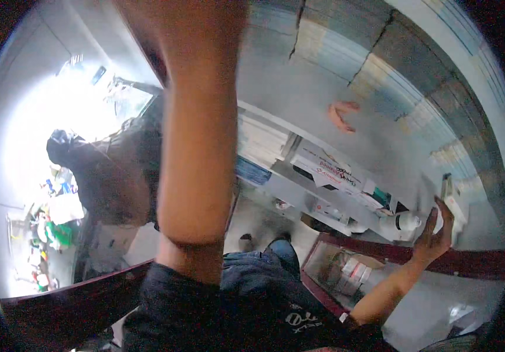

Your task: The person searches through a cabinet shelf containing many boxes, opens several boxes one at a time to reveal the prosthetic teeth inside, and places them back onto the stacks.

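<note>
My left forearm rises through the middle of the view. Only the base of my left hand point(185, 20) shows at the top edge, close to a dark red frame edge, and its fingers are out of sight. Farther right, my right hand point(437, 234) is raised with thumb and finger curved apart. Beside it lies a white bottle point(401, 223) on its side, or so it appears, and a pale box point(454, 202) stands just past the fingertips. I make out nothing held between the fingers, though the picture is blurred there.
A shelf holds a white printed carton point(326, 168) and a pale stack point(262, 138). Dark red framed panels, left point(82, 284) and right point(375, 252), flank my body. A curved orange piece point(342, 115) shows against the grey surface. Bright clutter point(53, 229) and a dark covered shape point(112, 170) are left.
</note>
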Demonstrator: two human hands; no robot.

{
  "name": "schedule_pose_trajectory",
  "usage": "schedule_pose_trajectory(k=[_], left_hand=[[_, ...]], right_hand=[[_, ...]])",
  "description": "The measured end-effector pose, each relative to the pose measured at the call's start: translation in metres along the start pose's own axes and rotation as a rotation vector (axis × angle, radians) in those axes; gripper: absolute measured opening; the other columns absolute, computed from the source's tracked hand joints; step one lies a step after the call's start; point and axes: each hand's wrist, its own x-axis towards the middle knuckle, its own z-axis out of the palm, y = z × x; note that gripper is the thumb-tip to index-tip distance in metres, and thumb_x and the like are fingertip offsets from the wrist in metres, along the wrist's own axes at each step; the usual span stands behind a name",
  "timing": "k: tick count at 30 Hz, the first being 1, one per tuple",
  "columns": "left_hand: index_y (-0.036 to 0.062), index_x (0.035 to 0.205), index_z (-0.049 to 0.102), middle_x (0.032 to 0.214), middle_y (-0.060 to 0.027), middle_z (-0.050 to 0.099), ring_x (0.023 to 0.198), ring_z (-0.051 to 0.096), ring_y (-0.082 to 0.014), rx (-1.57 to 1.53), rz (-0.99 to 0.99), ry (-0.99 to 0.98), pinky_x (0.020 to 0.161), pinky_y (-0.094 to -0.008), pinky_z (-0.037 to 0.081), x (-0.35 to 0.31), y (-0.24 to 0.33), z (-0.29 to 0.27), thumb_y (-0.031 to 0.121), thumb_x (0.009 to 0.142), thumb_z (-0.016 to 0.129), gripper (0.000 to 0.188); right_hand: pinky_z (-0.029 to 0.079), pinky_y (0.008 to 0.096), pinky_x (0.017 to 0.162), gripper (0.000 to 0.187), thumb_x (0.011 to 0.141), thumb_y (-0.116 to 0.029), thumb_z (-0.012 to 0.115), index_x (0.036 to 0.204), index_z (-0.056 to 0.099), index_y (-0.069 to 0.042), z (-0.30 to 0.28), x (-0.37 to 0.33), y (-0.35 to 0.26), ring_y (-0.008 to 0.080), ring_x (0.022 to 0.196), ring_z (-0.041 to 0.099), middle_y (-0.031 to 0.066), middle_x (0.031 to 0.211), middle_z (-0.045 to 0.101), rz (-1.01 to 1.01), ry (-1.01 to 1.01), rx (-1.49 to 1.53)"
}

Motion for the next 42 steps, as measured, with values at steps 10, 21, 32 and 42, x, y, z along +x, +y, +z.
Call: schedule_pose_trajectory(k=[10,21,32,42], left_hand=[[-0.0073,0.092,0.068,0.088,-0.0117,0.070,0.078,0.064,-0.0185,0.324,-0.681,-0.295,0.073,-0.0298,0.049,-0.259,0.058,-0.133,0.006,0.095,0.056,0.018],[-0.0075,0.094,0.067,0.090,-0.0170,0.070,0.086,0.065,-0.0229,0.234,-0.937,-0.158,0.081,-0.0333,0.050,-0.312,0.056,-0.132,0.009,0.091,0.056,0.019],[-0.0094,0.091,0.070,0.089,-0.0222,0.070,0.082,0.068,-0.0351,0.167,-0.504,-0.202,0.078,-0.0391,0.054,-0.248,0.026,-0.072,0.005,0.074,0.066,0.023],[-0.0018,0.093,0.071,0.087,-0.0177,0.069,0.076,0.064,-0.0351,0.217,-0.334,-0.240,0.072,-0.0402,0.051,-0.191,0.004,-0.032,0.005,0.073,0.070,0.021]], right_hand=[[0.043,0.0423,0.104,0.031,0.096,-0.015,0.066,0.124,0.066,-0.002,0.054,0.029,0.011,0.0315,0.119,0.059,0.0163,0.130,0.065,0.114,-0.262,0.180],[0.036,0.0508,0.109,0.043,0.103,-0.022,0.048,0.139,0.055,0.000,0.070,0.047,-0.047,0.0426,0.129,0.048,0.0234,0.143,0.052,-0.190,-0.448,-0.191],[0.028,0.0505,0.117,0.049,0.105,-0.023,0.040,0.150,0.045,-0.004,0.065,0.052,-0.052,0.0416,0.143,0.034,0.0235,0.153,0.040,-0.136,-0.628,-0.237],[0.029,0.0516,0.116,0.051,0.099,-0.010,0.045,0.149,0.044,-0.001,0.066,0.056,-0.056,0.0418,0.143,0.038,0.0254,0.154,0.040,-0.129,-0.643,-0.301]])
